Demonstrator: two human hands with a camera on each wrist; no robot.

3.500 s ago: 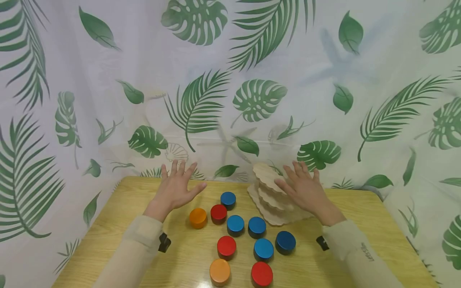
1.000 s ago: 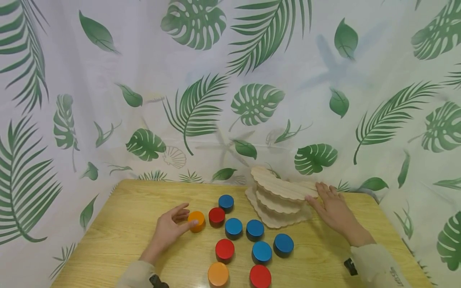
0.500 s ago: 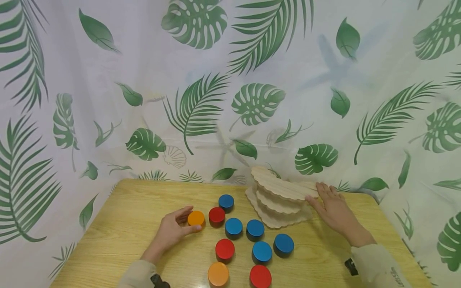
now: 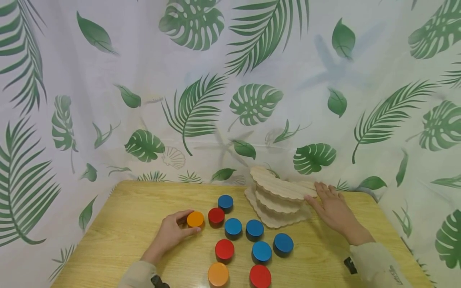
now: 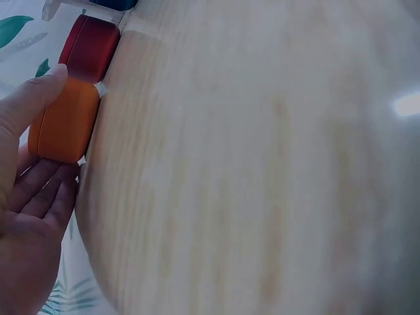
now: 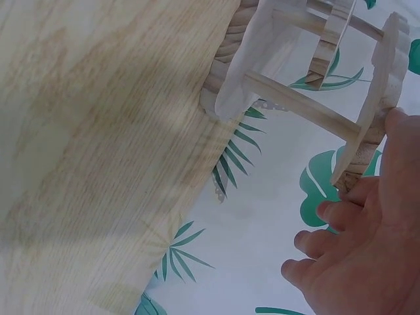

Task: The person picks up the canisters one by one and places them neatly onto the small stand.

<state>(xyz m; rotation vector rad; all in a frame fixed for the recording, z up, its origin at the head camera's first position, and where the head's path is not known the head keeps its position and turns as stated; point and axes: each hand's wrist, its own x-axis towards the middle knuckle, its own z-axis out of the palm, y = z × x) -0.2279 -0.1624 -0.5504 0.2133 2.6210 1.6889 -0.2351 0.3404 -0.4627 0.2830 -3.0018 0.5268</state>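
At the left, my left hand (image 4: 172, 232) holds an orange round tin (image 4: 195, 219) between thumb and fingers; the tin sits on the table. The left wrist view shows the thumb on one side of this orange tin (image 5: 69, 125) and the fingers on the other. Close by stands a red round tin (image 4: 216, 216). My right hand (image 4: 335, 212) pinches the right end of the top tier of a scalloped wooden tiered stand (image 4: 281, 186) near the back edge. In the right wrist view, the thumb and index finger meet the stand's edge (image 6: 387, 79).
Several blue tins, one of them a blue tin (image 4: 225, 203) at the back, stand between the hands. Nearer the front are a red tin (image 4: 225, 250), an orange tin (image 4: 218, 274) and another red tin (image 4: 260, 276). A leaf-patterned curtain (image 4: 201, 160) hangs behind the wooden table (image 4: 119, 224).
From spread above the table, my left hand has come down and closed around the orange tin. My right hand has moved right onto the stand's top tier and stays there.
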